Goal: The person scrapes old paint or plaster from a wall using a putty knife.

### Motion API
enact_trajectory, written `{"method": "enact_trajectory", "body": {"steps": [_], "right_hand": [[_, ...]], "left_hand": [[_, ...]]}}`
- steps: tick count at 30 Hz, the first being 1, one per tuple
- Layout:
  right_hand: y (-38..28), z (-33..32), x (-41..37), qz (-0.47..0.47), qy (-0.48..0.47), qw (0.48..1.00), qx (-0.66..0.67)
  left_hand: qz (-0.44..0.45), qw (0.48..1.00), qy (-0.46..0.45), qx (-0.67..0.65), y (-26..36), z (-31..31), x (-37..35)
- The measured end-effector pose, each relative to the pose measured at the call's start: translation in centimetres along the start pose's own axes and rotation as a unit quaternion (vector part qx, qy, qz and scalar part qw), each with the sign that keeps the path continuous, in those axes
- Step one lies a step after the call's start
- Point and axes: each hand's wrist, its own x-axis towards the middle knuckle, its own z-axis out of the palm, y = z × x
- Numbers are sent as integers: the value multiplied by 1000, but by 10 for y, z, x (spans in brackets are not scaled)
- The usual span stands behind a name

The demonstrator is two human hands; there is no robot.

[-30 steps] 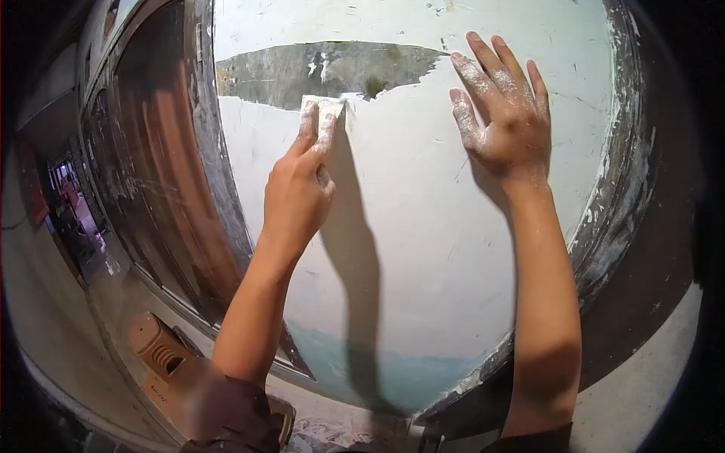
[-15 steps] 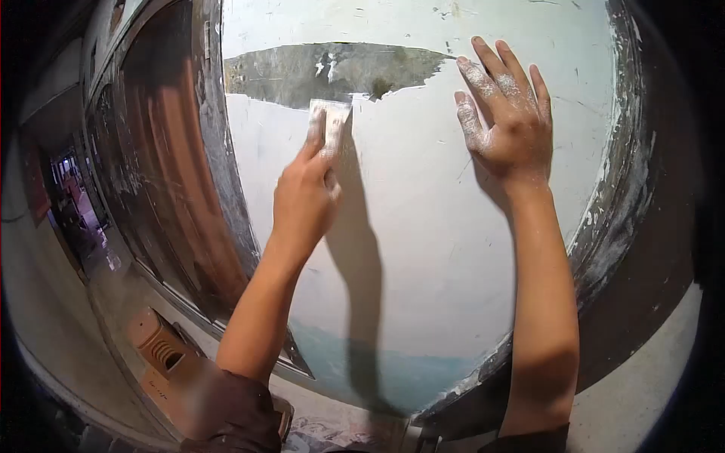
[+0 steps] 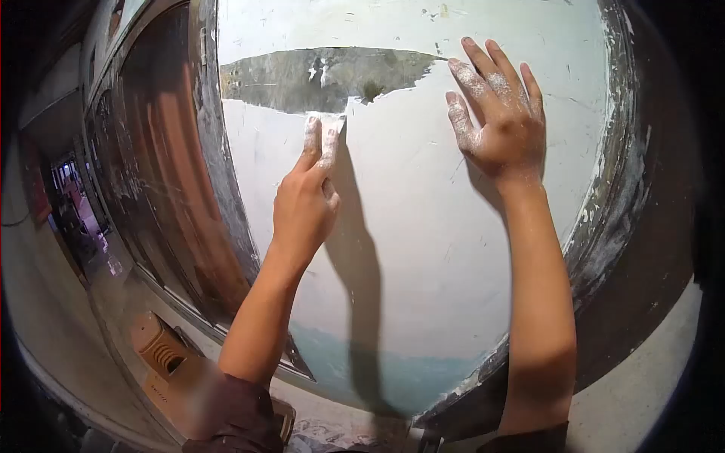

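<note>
White putty caked the small scraper point(image 3: 332, 127), a flat, pale blade so smeared that its edges blurred into the fresh coat around it. The left hand point(image 3: 304, 208) had it pinched. The fingers point(image 3: 311, 143) were closed on it, the forefinger stretched straight up along the blade's left side, another digit beside it on the right, and the rest curled into the palm. How the handle sat in the palm could not be made out.

The blade lay flat against the wall point(image 3: 423, 226) with its long axis nearly upright, leaning a little to the right. Its working edge pointed up and met the lower border of the grey patch point(image 3: 302, 75), a bare strip running sideways across the white surface.

To the right, well apart from the scraper, the right hand point(image 3: 502, 124) held nothing. It rested open on the wall, palm down, fingers spread and pointing up and slightly left, dusted white, with the fingertips at the right end of the grey patch.

Both forearms cast dark shadows down the white putty. A band of blue paint point(image 3: 393, 374) showed along the wall's foot, and a brown door point(image 3: 162, 166) stood at the left.
</note>
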Motion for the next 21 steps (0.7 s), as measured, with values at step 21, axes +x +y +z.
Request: {"method": "enact_trajectory", "body": {"steps": [21], "right_hand": [[0,-1,1,-6,-3,1000,-3]], "left_hand": [[-24,999,-44,3,8,-5,0]]}}
